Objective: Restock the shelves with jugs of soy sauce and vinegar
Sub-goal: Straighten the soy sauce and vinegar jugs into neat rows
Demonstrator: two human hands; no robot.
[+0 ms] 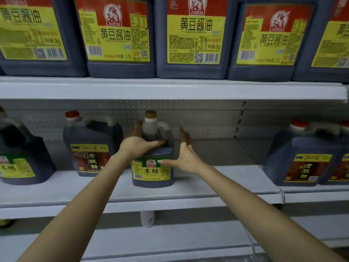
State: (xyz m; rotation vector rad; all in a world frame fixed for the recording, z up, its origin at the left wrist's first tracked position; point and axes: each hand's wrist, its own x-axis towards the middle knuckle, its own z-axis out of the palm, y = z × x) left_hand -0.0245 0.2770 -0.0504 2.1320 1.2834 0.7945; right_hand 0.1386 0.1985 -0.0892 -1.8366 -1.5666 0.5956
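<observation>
Head view: upright vinegar jug [152, 163], label forward, left grip [136, 144] clasping, right grip [186, 154] spread

This is a shop aisle — white metal shelves [170, 91] with a perforated back panel [198, 121], and rows of identical soy sauce jugs [194, 35] facing outward above, their labels showing barcodes, with vinegar jugs [90, 144] on the tier below — stock for sale.

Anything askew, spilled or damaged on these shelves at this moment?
No spill or damage shows. The rice vinegar jug under the left hand stands upright but forward of its neighbours, and the shelf beside it has a wide gap. The right hand is open, thumb at the label.
</observation>
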